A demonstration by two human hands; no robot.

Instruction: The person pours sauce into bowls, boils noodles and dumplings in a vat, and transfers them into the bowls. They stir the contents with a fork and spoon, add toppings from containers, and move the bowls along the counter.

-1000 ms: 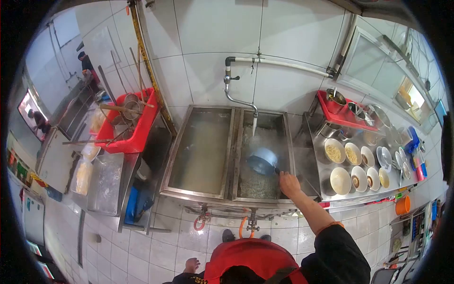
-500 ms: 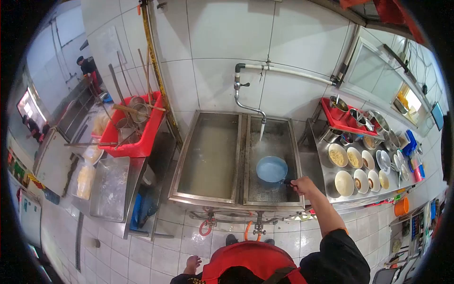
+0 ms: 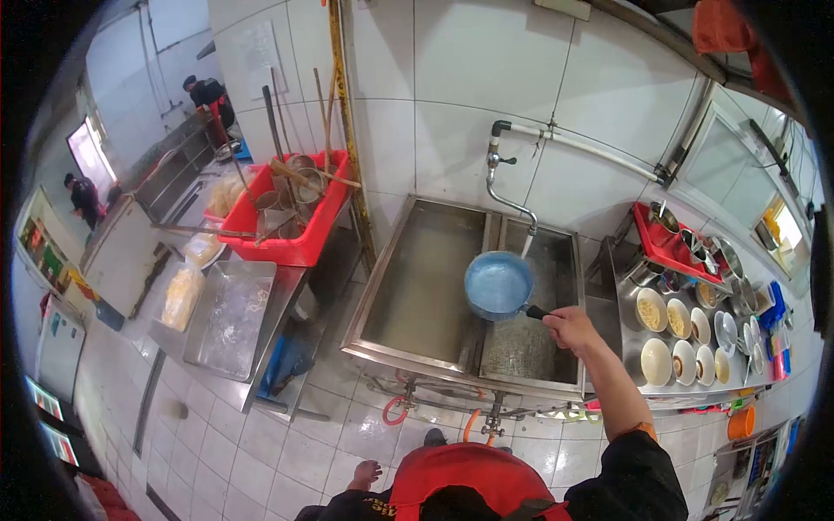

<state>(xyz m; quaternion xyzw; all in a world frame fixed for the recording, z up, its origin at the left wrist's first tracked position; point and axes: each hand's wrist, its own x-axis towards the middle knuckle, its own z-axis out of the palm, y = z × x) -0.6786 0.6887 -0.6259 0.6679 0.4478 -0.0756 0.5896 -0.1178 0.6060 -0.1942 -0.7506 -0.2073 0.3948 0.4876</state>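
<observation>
While the blue ladle (image 3: pixel 498 285) is held by its handle in the right hand (image 3: pixel 569 327) | ladle full, over the tank divider (image 3: pixel 483 286) | pour judged pending | left hand (image 3: pixel 364 475) hangs loose, empty.

Blue round saucepan (image 3: pixel 498 284) over the twin steel vat's (image 3: pixel 373 323) middle divider.
Held by right hand (image 3: pixel 569 327); red plastic crate (image 3: pixel 287 247) left, bowls (image 3: pixel 678 339) on right counter.
</observation>
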